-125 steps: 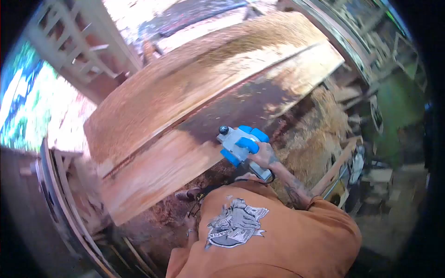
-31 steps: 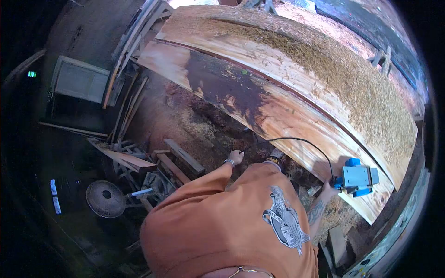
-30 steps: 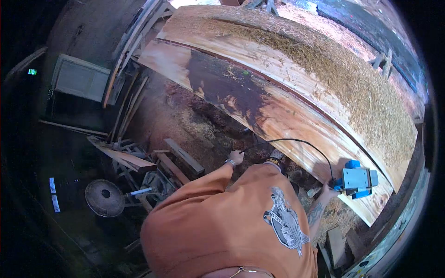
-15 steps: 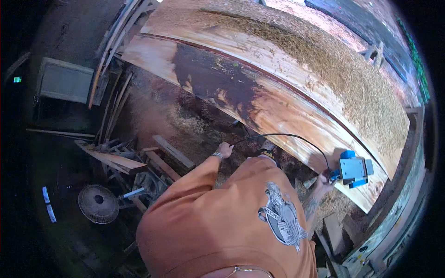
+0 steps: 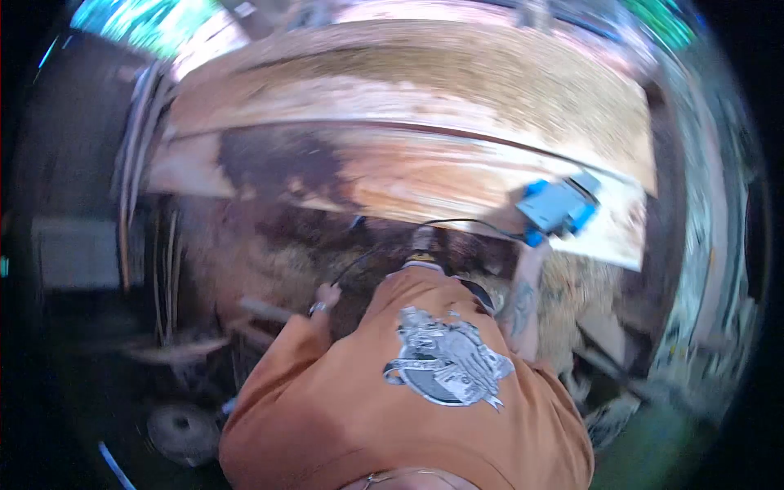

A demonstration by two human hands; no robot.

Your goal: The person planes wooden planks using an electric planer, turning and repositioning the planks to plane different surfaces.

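Note:
My right hand [image 5: 537, 247] is wrapped round the handle of a blue electric planer [image 5: 557, 206], its flat grey sole turned up toward me. The planer is over the right part of a wide wooden slab [image 5: 425, 184]; I cannot tell whether it touches the wood. My left hand [image 5: 328, 296], low on the left, is closed on the planer's black power cord [image 5: 457, 220], which arcs between both hands. The slab's near half has a dark, rough patch [image 5: 282, 163] on the left and paler, smoother wood on the right.
Wood shavings [image 5: 523, 90] cover the slab's far half, beyond a long dark groove [image 5: 392, 126]. A round fan [image 5: 181, 433] stands at lower left near scrap boards [image 5: 175, 349]. More wood offcuts [image 5: 604, 339] lie at lower right. My foot is just below the slab's near edge.
The view has swung, so the slab now lies more level and blurred. In my right hand the planer has turned and moved farther over the slab. My left hand still grips the cord.

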